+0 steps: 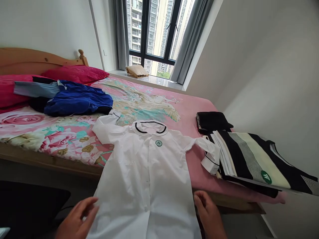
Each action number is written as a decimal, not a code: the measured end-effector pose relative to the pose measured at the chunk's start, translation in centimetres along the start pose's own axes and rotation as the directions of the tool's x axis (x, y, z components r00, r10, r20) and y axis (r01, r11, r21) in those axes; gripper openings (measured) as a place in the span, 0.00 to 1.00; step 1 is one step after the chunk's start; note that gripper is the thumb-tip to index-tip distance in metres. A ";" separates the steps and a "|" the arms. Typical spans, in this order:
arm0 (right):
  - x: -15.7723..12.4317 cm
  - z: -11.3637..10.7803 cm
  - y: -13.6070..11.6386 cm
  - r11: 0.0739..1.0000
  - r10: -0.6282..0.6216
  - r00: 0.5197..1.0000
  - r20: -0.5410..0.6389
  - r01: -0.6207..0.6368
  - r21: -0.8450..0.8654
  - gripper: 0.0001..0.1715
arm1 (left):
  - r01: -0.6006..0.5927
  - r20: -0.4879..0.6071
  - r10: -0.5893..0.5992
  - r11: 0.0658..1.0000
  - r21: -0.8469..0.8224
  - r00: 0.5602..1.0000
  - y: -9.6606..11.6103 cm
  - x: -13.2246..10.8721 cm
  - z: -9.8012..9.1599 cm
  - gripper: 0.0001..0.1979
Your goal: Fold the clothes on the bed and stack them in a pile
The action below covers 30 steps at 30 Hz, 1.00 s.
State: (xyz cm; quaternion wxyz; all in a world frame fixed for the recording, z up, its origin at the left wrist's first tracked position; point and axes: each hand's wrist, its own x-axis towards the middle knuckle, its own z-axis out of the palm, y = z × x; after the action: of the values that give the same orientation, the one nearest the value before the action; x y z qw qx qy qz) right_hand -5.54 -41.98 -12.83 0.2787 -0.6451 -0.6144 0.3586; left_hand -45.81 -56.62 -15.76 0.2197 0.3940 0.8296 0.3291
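A white long-sleeved shirt (pixel 129 172) lies front side up, its collar toward the far side of the bed and its lower part hanging over the near edge. Black trim runs around the collar, and a round green badge (pixel 159 143) sits on the chest. Beside the shirt's lower left edge is my left hand (pixel 78 217), thumb and fingers apart with nothing between them. My right hand (pixel 209 214) is at the opposite edge, fingers loosely curled with a gap at the thumb; whether its fingertips touch the cloth is unclear.
Blue clothing (pixel 79 99) lies heaped on the left of the bed, near red pillows (pixel 77 73). At right, folded striped garments (pixel 249 159) lie under the shirt's cuff, with a folded black garment (pixel 213 121) behind. A tan bundle (pixel 137 71) rests on the windowsill.
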 end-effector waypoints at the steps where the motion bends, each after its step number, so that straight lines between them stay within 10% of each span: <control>1: 0.8 0.5 -2.4 0.996 -0.044 0.998 0.046 0.041 0.075 0.21 | -0.092 0.029 0.093 0.994 -0.051 0.995 2.5 0.5 0.8 0.15; 5: 4.6 4.9 -11.5 0.936 -0.242 0.933 0.266 0.153 0.316 0.15 | -0.464 0.181 0.491 0.869 -0.172 0.852 11.4 4.1 6.0 0.12; 9: 9.9 11.1 -15.0 0.897 -0.333 0.897 0.293 0.204 0.393 0.11 | -0.480 0.173 0.470 0.877 0.016 0.865 15.2 9.2 10.7 0.14; 17: 17.0 17.3 -9.4 0.865 -0.397 0.917 -0.048 0.391 0.315 0.10 | -0.379 0.141 0.355 0.898 0.221 0.924 15.4 11.3 13.9 0.12; 30: 17.7 18.5 -7.0 0.811 -0.500 0.859 -0.113 0.510 0.287 0.12 | -0.362 0.246 0.292 0.877 0.315 0.924 16.5 11.6 13.1 0.07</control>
State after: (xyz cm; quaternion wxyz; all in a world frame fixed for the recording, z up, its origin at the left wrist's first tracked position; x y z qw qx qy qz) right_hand -24.80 -25.30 -20.27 0.4704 -0.4131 -0.6956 0.3526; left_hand -36.13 -34.64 -14.12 0.1647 0.5918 0.7712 0.1672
